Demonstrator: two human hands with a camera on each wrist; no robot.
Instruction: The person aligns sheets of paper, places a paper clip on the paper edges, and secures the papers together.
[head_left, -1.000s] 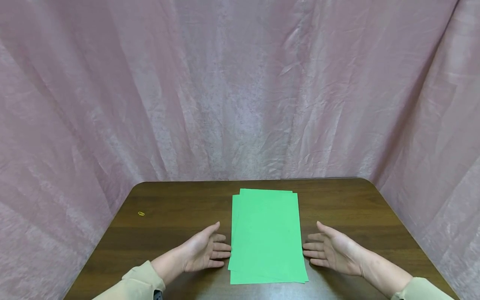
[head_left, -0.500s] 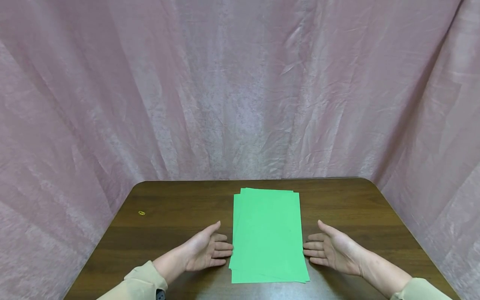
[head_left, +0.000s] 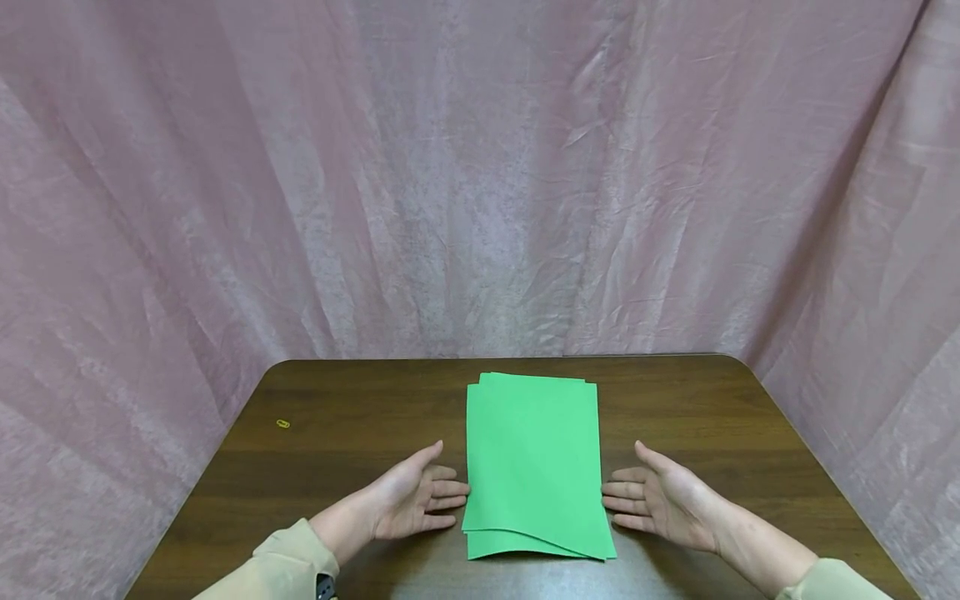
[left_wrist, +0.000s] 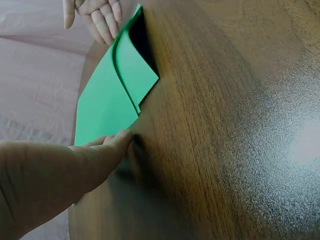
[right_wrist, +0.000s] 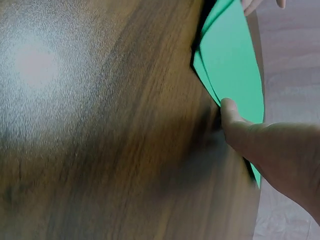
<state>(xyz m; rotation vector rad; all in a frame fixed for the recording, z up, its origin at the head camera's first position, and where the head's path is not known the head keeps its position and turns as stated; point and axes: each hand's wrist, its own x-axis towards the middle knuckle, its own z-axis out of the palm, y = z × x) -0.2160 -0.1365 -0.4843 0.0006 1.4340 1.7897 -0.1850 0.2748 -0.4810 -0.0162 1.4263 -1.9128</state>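
Note:
Several sheets of green paper point(head_left: 532, 467) lie in a loose, uneven stack at the middle of the table, their corners out of line. Along the near edge the sheets bow upward off the wood, which also shows in the left wrist view on the green paper point(left_wrist: 102, 100). My left hand point(head_left: 408, 500) stands on edge at the stack's left side, fingers straight, fingertips against the paper's edge. Facing it, my right hand point(head_left: 667, 504) touches the right edge in the same way, palm inward and thumb up. Neither hand grips the paper.
A small yellow paper clip point(head_left: 282, 424) lies at the far left of the brown wooden table point(head_left: 360, 408). Behind and beside the table hang pink curtains point(head_left: 480, 183).
The hands have come slightly closer together against the stack's sides. The sheets, flat before, now bow up along the near edge.

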